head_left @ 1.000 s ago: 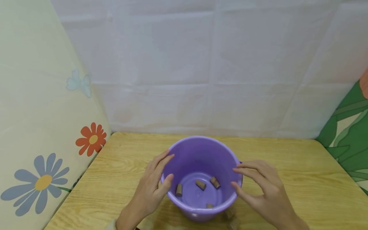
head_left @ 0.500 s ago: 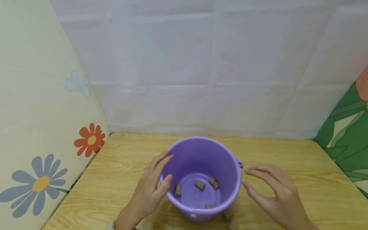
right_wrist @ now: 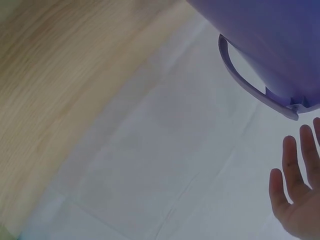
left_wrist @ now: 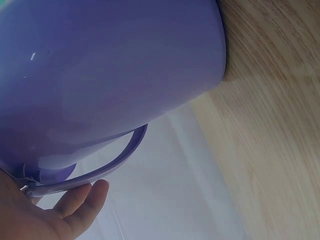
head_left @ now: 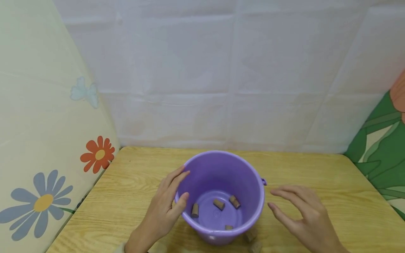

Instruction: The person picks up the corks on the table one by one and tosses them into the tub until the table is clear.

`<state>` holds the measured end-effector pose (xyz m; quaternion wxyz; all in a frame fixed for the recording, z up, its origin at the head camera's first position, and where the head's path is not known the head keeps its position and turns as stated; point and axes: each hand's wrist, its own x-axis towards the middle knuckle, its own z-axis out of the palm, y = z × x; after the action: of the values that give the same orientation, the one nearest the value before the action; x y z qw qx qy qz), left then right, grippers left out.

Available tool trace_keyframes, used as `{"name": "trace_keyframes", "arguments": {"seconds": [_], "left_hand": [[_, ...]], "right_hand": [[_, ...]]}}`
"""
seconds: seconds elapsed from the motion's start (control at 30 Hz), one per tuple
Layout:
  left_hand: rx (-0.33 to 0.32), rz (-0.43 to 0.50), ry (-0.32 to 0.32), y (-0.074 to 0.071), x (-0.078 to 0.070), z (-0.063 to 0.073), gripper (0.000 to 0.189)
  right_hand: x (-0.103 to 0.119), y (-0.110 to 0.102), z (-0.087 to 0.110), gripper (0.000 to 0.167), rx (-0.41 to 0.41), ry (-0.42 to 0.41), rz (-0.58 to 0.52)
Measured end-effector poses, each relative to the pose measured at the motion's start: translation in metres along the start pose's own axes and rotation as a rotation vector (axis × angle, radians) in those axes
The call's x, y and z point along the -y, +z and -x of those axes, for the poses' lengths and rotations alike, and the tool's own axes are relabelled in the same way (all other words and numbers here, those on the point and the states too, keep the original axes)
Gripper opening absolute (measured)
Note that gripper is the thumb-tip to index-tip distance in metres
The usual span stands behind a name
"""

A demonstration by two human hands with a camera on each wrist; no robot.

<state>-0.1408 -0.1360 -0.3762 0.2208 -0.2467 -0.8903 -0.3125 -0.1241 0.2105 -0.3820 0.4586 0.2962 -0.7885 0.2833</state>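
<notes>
A purple bucket (head_left: pixel 218 175) stands upright on the table, with several short brown cork-like cylinders (head_left: pixel 219 203) lying inside on its floor. My left hand (head_left: pixel 162 207) holds the bucket's left rim, thumb and fingertips reaching over the edge. In the left wrist view, two of its fingers lie against the bucket handle (left_wrist: pixel 115 162), which hangs down. To the right of the bucket, my right hand (head_left: pixel 305 212) is held apart from it, fingers loosely bent and thumb spread, with nothing between them. The right wrist view shows its fingertips just off the handle joint (right_wrist: pixel 298 106).
More brown cylinders (head_left: pixel 251 234) lie on the wood-grain table (head_left: pixel 316 172) by the bucket's near right side. A white sheet (head_left: pixel 221 70) hangs behind the table. Flower-printed cloth (head_left: pixel 47 116) borders the left, and a green leaf print (head_left: pixel 386 158) the right.
My right hand has come off the bucket's right rim and moved right, exposing the handle joint. The left hand has stayed on the rim.
</notes>
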Motion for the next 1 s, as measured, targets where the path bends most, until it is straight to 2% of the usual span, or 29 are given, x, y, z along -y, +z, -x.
{"name": "trace_keyframes", "arguments": {"seconds": [0.37, 0.53, 0.77, 1.0], "left_hand": [[0.008, 0.006, -0.007, 0.0, 0.0, 0.0, 0.053], [0.013, 0.009, -0.015, -0.001, 0.0, 0.0, 0.053], [0.011, 0.009, -0.017, 0.0, 0.0, 0.001, 0.053], [-0.006, -0.002, -0.006, 0.001, 0.001, 0.001, 0.053]], "right_hand": [[-0.007, 0.007, 0.012, 0.044, 0.044, -0.059, -0.043], [-0.009, 0.009, 0.018, 0.045, 0.108, -0.033, -0.009], [-0.011, 0.01, 0.026, 0.044, 0.245, -0.004, 0.053], [-0.014, 0.015, 0.035, 0.03, 0.332, -0.003, 0.088]]}}
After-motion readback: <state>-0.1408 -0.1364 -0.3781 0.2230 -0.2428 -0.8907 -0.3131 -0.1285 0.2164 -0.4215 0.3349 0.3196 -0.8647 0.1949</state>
